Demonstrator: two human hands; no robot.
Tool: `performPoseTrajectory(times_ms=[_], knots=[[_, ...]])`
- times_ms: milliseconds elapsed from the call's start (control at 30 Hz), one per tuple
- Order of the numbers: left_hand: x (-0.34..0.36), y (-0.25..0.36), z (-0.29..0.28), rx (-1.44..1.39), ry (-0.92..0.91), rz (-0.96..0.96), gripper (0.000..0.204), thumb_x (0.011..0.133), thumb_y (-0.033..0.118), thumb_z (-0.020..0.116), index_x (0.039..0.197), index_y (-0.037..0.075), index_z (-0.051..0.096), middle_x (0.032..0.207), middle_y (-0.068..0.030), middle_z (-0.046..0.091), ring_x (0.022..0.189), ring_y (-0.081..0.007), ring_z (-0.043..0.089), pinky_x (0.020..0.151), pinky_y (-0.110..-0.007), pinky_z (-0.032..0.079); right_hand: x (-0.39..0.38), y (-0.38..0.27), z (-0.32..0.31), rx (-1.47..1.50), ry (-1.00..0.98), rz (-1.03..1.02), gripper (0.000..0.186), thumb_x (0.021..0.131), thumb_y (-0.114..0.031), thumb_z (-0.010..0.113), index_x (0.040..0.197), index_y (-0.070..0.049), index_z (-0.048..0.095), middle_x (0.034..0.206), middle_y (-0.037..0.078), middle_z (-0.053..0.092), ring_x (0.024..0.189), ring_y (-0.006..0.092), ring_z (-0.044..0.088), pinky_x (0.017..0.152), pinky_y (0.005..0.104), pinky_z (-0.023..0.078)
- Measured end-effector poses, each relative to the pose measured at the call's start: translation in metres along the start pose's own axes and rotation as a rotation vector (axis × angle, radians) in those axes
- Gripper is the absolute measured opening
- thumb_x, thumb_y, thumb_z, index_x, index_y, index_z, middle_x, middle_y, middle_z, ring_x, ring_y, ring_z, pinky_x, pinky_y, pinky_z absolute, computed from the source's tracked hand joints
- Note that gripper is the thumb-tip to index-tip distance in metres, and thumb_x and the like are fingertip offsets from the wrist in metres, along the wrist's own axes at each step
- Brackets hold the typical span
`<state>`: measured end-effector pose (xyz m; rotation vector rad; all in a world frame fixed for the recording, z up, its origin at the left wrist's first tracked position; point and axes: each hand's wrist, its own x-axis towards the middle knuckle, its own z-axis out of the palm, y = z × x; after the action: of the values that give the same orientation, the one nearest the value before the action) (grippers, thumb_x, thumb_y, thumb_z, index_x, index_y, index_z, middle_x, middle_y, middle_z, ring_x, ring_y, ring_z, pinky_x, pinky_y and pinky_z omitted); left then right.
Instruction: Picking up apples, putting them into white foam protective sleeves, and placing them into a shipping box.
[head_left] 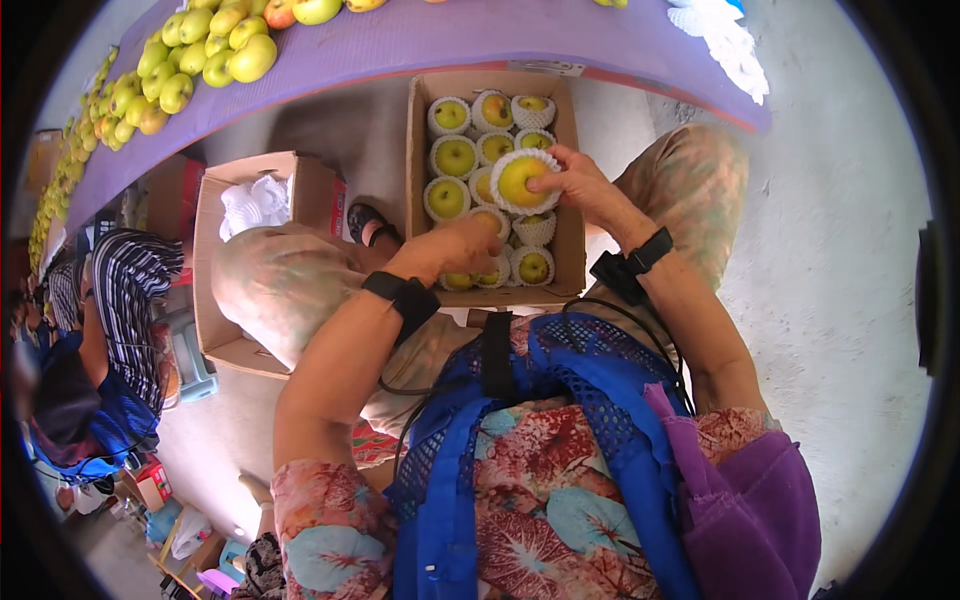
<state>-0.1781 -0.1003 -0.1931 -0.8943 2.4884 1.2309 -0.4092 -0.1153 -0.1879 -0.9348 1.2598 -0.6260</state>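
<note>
Between my knees stands a cardboard box [416, 150] with rows of yellow-green apples, each in a white foam net. My right hand [580, 185] is closed on an apple in a foam net [522, 183], held above the right side of the box, thumb on the fruit. Lower and to the left, my left hand [465, 247] reaches over the box with its fingers curled against another netted apple [487, 218]. The hand partly covers that apple and its neighbours. One netted apple [446, 198] sits just beyond my left hand.
A purple-covered table [400, 45] crosses the far side, with loose apples [200, 55] piled at its left and white foam nets [715, 35] at its right end. Left of my knee, an open carton [215, 300] holds more foam nets [255, 205]. Another person [120, 310] sits farther left.
</note>
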Motion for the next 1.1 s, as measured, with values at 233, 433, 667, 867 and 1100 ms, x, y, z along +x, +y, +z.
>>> performPoseTrajectory(times_ms=[233,433,667,867,1100], knots=[[0.018,-0.029,0.028,0.163,-0.251,-0.103,0.047,0.078,0.023,0.066,0.122,0.007,0.059,0.110,-0.0186,0.064,0.102,-0.0362,0.061,0.085,-0.041,0.049,0.014,0.035,-0.004,-0.077,0.021,0.109,0.052,0.076,-0.014,0.071,0.123,-0.004,0.052,0.114,0.009,0.060,0.105,0.0209,0.059,0.085,0.0361,0.052],[0.038,-0.021,0.066,0.391,-0.360,-0.022,0.035,0.079,0.018,0.060,0.112,0.006,0.062,0.111,-0.0207,0.062,0.100,-0.0364,0.063,0.083,-0.044,0.051,0.011,0.027,-0.003,0.074,0.013,0.100,0.051,0.077,-0.013,0.070,0.124,-0.002,0.051,0.114,0.010,0.060,0.106,0.0219,0.059,0.084,0.0369,0.052],[0.026,-0.025,0.082,0.470,-0.272,-0.075,0.031,0.084,0.011,0.050,0.113,0.005,0.062,0.128,-0.0198,0.052,0.103,-0.0365,0.062,0.087,-0.045,0.051,0.015,0.038,-0.004,0.116,0.043,0.072,0.051,0.077,-0.013,0.070,0.124,-0.002,0.051,0.114,0.010,0.060,0.106,0.0218,0.059,0.084,0.0374,0.052],[0.017,-0.017,0.070,0.504,-0.259,-0.077,0.032,0.086,0.011,0.049,0.115,0.004,0.061,0.131,-0.0207,0.051,0.104,-0.0392,0.061,0.092,-0.044,0.049,0.007,0.028,0.000,0.099,0.030,0.072,0.051,0.076,-0.013,0.071,0.123,-0.003,0.052,0.113,0.010,0.060,0.104,0.0215,0.060,0.083,0.0376,0.052],[0.010,-0.050,0.078,0.353,-0.163,-0.167,0.032,0.088,0.013,0.048,0.116,0.002,0.059,0.130,-0.0195,0.050,0.107,-0.0370,0.060,0.092,-0.043,0.048,0.008,0.028,0.001,0.115,0.024,0.074,0.052,0.077,-0.014,0.071,0.124,-0.002,0.051,0.115,0.011,0.060,0.105,0.0220,0.059,0.084,0.0380,0.052]])
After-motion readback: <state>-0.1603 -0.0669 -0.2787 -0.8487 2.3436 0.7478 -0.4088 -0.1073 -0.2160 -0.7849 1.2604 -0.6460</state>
